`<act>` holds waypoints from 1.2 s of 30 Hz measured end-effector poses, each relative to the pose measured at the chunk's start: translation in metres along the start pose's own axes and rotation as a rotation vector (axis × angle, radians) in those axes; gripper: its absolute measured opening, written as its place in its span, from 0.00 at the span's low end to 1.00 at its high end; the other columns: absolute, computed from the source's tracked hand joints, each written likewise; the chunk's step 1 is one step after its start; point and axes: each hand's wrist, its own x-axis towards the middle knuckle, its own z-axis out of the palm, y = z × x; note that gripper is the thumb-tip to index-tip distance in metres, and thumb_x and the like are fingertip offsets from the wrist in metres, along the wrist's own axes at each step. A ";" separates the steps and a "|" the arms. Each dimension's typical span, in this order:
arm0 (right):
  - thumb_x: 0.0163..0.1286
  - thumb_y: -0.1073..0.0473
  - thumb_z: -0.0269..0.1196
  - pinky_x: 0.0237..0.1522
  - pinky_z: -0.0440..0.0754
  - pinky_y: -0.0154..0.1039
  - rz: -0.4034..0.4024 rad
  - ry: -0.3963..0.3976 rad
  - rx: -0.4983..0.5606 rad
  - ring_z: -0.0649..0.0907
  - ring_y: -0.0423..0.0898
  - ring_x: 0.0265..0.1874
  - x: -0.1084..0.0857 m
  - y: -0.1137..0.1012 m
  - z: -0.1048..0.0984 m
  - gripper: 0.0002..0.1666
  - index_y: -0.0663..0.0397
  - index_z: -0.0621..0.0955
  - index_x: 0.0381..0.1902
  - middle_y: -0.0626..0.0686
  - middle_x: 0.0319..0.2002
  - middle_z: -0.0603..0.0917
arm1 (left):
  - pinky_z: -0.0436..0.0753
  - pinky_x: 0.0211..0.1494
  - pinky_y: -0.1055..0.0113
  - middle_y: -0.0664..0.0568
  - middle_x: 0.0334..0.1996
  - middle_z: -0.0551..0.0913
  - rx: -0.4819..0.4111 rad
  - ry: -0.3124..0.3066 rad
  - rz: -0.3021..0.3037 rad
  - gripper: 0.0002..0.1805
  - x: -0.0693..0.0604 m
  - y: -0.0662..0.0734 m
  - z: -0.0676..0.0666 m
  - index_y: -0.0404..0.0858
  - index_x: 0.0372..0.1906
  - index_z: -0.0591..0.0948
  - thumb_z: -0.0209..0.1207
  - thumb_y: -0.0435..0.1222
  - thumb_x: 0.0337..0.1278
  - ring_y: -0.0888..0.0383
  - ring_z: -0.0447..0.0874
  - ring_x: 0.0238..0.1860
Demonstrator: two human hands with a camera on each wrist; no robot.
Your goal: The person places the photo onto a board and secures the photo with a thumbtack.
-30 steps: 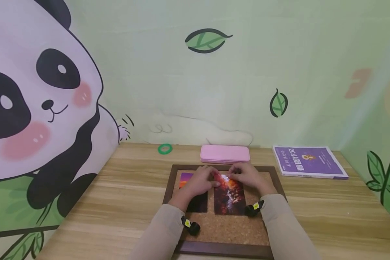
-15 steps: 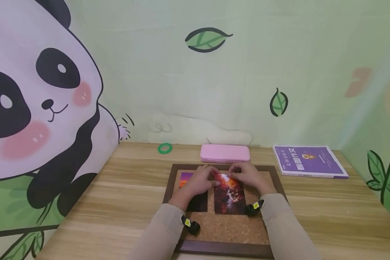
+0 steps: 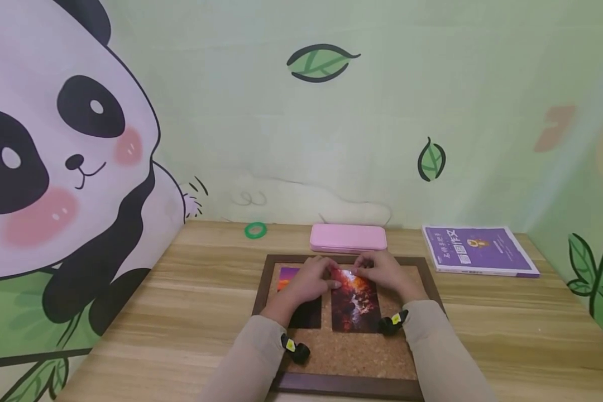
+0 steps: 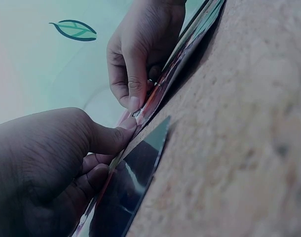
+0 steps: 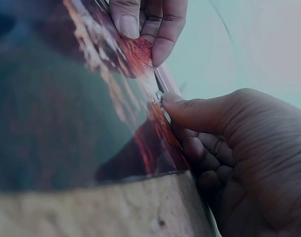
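Observation:
A dark red and orange photo [image 3: 355, 307] lies on the framed cork board [image 3: 352, 357]. My left hand [image 3: 309, 282] pinches its upper left corner between thumb and fingers. At the middle of its top edge, my right hand [image 3: 384, 274] has its thumb tip on a small shiny thumbtack [image 5: 159, 96], the other fingers curled beneath. How deep the tack sits is hidden by the thumb. Left of this photo lies a second one, a purple and orange sunset photo [image 3: 307, 317], partly covered by my left hand and forearm.
Behind the board sits a pink pencil case [image 3: 348, 237], with a green ring [image 3: 255, 230] to its left. A purple book [image 3: 479, 250] lies at the back right of the wooden table [image 3: 196, 312]. A printed wall cloth [image 3: 241, 123] hangs behind.

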 end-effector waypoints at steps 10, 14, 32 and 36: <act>0.66 0.60 0.69 0.39 0.76 0.44 0.008 0.012 -0.012 0.78 0.47 0.33 0.002 0.001 0.000 0.03 0.53 0.85 0.34 0.49 0.31 0.82 | 0.75 0.53 0.56 0.52 0.43 0.76 0.015 0.005 -0.002 0.19 0.000 0.002 -0.001 0.39 0.54 0.82 0.68 0.41 0.62 0.54 0.73 0.47; 0.66 0.60 0.69 0.39 0.76 0.44 0.006 0.013 -0.014 0.78 0.47 0.33 0.001 0.001 0.000 0.03 0.53 0.85 0.34 0.49 0.31 0.82 | 0.74 0.54 0.55 0.51 0.44 0.77 0.018 0.006 0.005 0.19 0.000 0.002 -0.001 0.39 0.54 0.82 0.68 0.41 0.62 0.53 0.73 0.48; 0.67 0.59 0.69 0.38 0.76 0.43 0.062 0.028 -0.021 0.78 0.47 0.33 0.001 -0.002 0.003 0.03 0.53 0.86 0.34 0.50 0.31 0.82 | 0.74 0.54 0.56 0.51 0.44 0.77 0.026 0.007 0.004 0.19 0.000 0.001 0.000 0.39 0.54 0.82 0.68 0.42 0.62 0.54 0.73 0.48; 0.67 0.59 0.69 0.38 0.77 0.43 0.056 0.025 -0.033 0.78 0.47 0.32 0.001 -0.002 0.003 0.03 0.53 0.86 0.34 0.49 0.31 0.82 | 0.74 0.55 0.56 0.51 0.45 0.76 0.032 0.003 -0.002 0.19 0.000 0.000 0.001 0.40 0.55 0.82 0.68 0.42 0.62 0.54 0.72 0.49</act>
